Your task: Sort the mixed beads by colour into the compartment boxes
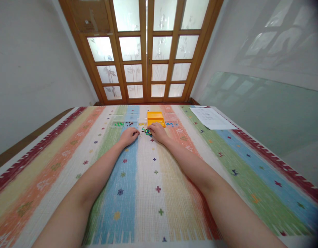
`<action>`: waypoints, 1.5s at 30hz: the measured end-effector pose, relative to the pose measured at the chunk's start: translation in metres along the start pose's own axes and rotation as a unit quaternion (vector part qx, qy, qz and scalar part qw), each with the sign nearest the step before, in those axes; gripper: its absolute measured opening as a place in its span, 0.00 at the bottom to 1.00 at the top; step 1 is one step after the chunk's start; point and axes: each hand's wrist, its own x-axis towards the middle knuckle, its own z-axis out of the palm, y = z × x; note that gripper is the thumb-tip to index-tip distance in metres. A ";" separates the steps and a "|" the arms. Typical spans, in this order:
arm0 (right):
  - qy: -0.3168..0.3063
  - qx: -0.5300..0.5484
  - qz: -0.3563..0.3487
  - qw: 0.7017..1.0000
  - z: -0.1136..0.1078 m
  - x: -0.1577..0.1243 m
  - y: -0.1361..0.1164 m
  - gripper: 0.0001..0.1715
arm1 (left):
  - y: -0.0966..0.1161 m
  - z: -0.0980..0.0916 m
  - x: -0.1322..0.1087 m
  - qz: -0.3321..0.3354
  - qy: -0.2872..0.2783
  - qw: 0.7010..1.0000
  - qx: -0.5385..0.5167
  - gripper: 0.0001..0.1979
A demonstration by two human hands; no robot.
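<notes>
A small pile of mixed coloured pieces (146,132), green, blue, red and yellow, lies on the striped tablecloth between my hands. My left hand (129,136) rests just left of it with the fingers curled together; anything in them is too small to make out. At the pile's right edge, my right hand (158,132) bends its fingers down in a pinch, their tips partly hidden. Behind the hands stands an open orange box (155,114) with light pieces inside. Clear boxes flank it, holding green pieces (119,124), dark red pieces (129,123), yellow pieces (142,124) and blue pieces (171,124).
The striped tablecloth (148,206) covers a long table. A printed white sheet (212,118) lies at the far right. Beyond the table are wooden doors (146,69) with glass panes, and a glass panel (265,113) leans along the right wall.
</notes>
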 end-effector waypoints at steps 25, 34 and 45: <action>-0.078 0.025 -0.092 0.992 -0.003 -0.001 -0.022 0.08 | -0.002 0.000 0.000 -0.024 0.027 0.999 0.019 0.14; 0.080 0.091 0.101 0.987 -0.009 0.002 0.021 0.09 | -0.001 -0.001 -0.001 -0.026 0.020 0.999 0.020 0.14; 0.161 0.151 0.229 0.948 -0.012 0.004 0.044 0.12 | 0.000 -0.002 -0.002 -0.022 0.025 0.999 0.002 0.14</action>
